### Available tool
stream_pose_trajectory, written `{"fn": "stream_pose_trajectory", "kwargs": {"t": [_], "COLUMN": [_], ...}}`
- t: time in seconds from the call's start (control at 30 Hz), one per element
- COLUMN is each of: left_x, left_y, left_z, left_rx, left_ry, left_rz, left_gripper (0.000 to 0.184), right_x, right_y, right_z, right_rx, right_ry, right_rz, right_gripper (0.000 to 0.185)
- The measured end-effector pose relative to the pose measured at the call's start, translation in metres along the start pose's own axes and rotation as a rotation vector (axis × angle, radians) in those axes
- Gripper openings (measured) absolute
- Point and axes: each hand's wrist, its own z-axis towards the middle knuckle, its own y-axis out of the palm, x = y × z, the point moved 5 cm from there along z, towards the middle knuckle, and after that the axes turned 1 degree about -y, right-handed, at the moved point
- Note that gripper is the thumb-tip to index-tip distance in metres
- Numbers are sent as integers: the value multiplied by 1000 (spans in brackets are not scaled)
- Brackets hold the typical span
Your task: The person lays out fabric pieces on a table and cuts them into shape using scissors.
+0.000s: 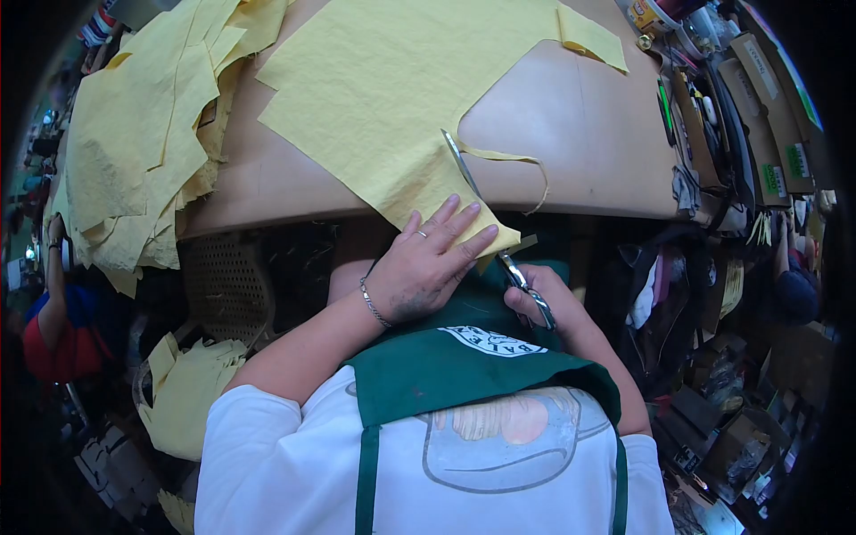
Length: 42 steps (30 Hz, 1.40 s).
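A large yellow sheet of cloth or leather point(383, 85) lies across the table, its near corner hanging over the front edge towards me. My left hand point(430, 257) rests flat on that corner with the fingers spread; its thumb is hidden. In my right hand point(548, 290) are metal scissors point(462, 168), gripped by the handles at the table's front. One long blade shows on top of the sheet, near its right edge, while part of the scissors is hidden by the material. A thin yellow strip point(504, 157) curls away from the edge beside the blade.
A pile of yellow pieces point(147, 152) overhangs the table point(580, 125) at left. A small folded yellow piece point(593, 40) lies at the far right. Boxes and tools point(758, 116) line the right side. More yellow pieces point(192, 392) sit low at left; other people are partly visible.
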Motion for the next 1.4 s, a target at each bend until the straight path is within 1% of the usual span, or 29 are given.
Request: {"fn": "stream_pose_trajectory", "kwargs": {"t": [0.13,0.33,0.63,0.93,1.23,1.4], "left_x": [3,5,8,8,9,8], "left_y": [-2,-1,-1,0,-2,-1], "left_z": [2,4,6,7,8,9], "left_rx": [4,2,-13,37,53,65], "left_ry": [-11,-19,-29,-8,-4,-21], "left_rz": [-3,-5,-1,-80,-113,-190], "left_gripper": [48,47,47,44,43,42], "right_x": [3,0,-3,3,10,7], "right_y": [-2,-7,-6,-5,-7,-6], "right_z": [-3,-9,-5,-7,-5,-6], "right_rx": [-37,-68,-32,25,69,81], "right_ry": [-29,-10,9,40,14,4], "right_rz": [24,21,21,9,-70,-63], "right_gripper": [65,64,68,70,73,73]}}
